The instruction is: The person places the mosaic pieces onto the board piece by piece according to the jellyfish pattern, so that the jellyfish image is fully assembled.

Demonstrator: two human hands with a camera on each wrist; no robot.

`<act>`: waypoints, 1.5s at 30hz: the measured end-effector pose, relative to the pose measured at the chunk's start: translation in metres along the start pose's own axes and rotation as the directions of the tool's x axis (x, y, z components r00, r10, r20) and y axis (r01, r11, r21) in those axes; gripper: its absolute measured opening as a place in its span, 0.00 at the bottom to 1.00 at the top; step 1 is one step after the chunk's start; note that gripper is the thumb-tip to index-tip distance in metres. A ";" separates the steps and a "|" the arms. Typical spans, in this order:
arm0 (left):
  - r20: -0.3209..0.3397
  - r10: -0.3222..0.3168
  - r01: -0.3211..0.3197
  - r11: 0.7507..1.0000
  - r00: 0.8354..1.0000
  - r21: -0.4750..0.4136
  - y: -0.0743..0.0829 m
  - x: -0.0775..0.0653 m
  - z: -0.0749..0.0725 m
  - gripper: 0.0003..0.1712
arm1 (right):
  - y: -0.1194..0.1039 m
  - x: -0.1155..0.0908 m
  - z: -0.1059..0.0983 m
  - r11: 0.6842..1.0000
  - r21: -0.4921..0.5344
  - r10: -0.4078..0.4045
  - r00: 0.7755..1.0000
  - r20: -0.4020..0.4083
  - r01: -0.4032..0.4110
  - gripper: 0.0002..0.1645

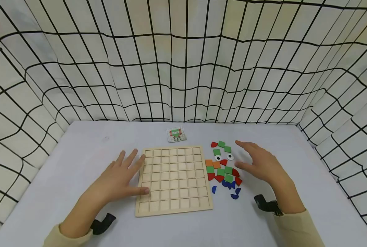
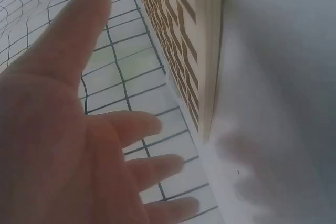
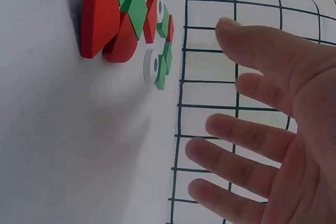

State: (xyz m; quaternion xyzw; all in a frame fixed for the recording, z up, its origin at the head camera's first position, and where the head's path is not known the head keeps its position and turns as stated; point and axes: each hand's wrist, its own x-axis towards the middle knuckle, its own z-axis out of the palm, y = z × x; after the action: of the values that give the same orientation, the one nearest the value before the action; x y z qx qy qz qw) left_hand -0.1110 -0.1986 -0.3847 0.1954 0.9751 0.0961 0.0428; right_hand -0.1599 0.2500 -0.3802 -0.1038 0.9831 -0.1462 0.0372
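A pale wooden grid board lies on the white table, its square cells bare. My left hand hovers by the board's left edge with fingers spread, its thumb overlapping the frame in the head view. The left wrist view shows the palm beside the board's rim, holding nothing. Right of the board lie green squares, orange squares, red rounded pieces, blue half-rounds and two white eye discs. My right hand hangs just right of them, fingers extended and nothing in it.
Beyond the board lies a small card with a colored figure on a grid. A black-lined net over white panels encloses the table at the back and sides. Black straps sit at both wrists.
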 end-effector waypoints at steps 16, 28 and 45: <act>0.266 -0.069 0.079 0.996 0.962 -0.030 0.022 -0.012 0.003 0.70 | 0.004 0.009 0.011 0.994 0.110 -0.044 0.975 0.217 0.020 0.23; 0.345 -0.042 0.076 0.994 0.938 -0.084 0.015 -0.005 0.003 0.79 | 0.006 0.007 0.017 0.994 0.107 -0.034 0.981 0.193 0.013 0.16; 0.317 -0.053 0.075 0.995 0.947 -0.059 0.015 -0.009 0.007 0.78 | -0.001 0.010 0.026 0.992 0.111 -0.081 0.981 0.177 0.062 0.09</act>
State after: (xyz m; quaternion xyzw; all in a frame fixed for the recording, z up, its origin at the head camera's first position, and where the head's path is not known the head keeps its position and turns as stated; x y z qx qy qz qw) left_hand -0.0967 -0.1869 -0.3878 0.1748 0.9576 0.0967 0.2078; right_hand -0.1664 0.2399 -0.4056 -0.1497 0.9623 -0.1887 0.1266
